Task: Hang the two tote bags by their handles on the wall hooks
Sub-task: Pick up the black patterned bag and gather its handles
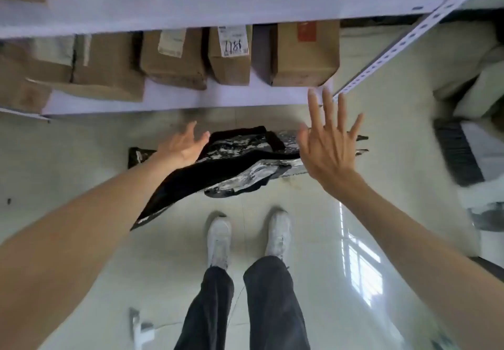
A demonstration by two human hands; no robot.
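I see the tote bags (240, 158) lying in a rumpled heap on the pale tiled floor (81, 158), black fabric with a grey-white mottled print, one black edge trailing back toward the left forearm; I cannot tell where one bag ends and the other starts, nor pick out the handles. My left hand (182, 145) is above the heap's left end, palm turned inward, fingers loosely spread and holding nothing. My right hand (327, 142) is above the right end, back of the hand to the camera, fingers fanned wide, also empty. Whether either hand touches the cloth I cannot tell. Just behind the bags stands a white shelf unit (191, 98), its lower board carrying a row of cardboard boxes (229, 55), some with paper labels. Nearer the camera are two white shoes (218, 240) and dark trousers (272, 300), standing just short of the heap.
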